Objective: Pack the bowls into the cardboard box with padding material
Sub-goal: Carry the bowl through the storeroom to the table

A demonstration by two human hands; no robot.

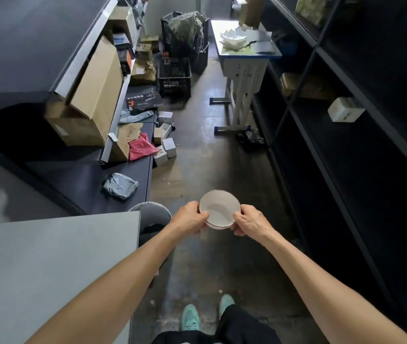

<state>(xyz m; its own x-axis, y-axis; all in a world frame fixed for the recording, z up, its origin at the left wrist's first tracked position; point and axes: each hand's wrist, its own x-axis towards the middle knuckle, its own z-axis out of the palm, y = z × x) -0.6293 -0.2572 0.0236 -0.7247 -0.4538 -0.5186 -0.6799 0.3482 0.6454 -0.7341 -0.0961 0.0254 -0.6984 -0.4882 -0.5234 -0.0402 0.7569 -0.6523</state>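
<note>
One white bowl [219, 209], thin dark rim, held out over the dark floor [222, 157] just below frame centre, its mouth tipped toward the camera. Two hands on it: left hand [190, 217] curled closed on the rim at 9 o'clock, thumb lying inside; right hand [250, 222] pinched closed on the rim at 4 o'clock, thumb likewise over the edge. Two bare forearms reaching in from 7 and 5 o'clock. Two turquoise shoes [190, 317] at 6 o'clock. One grey bench [48, 269] at 8 o'clock, one round grey bin [154, 214] just beside its far corner. Cardboard boxes [98, 90] leaning on the left shelving at 10 o'clock; exact count unclear. Two black crates [175, 78] at 12 o'clock. One small bench [244, 65] at 1 o'clock carrying crumpled white padding [234, 38]. Dark shelving [346, 145] along 3 o'clock.
</note>
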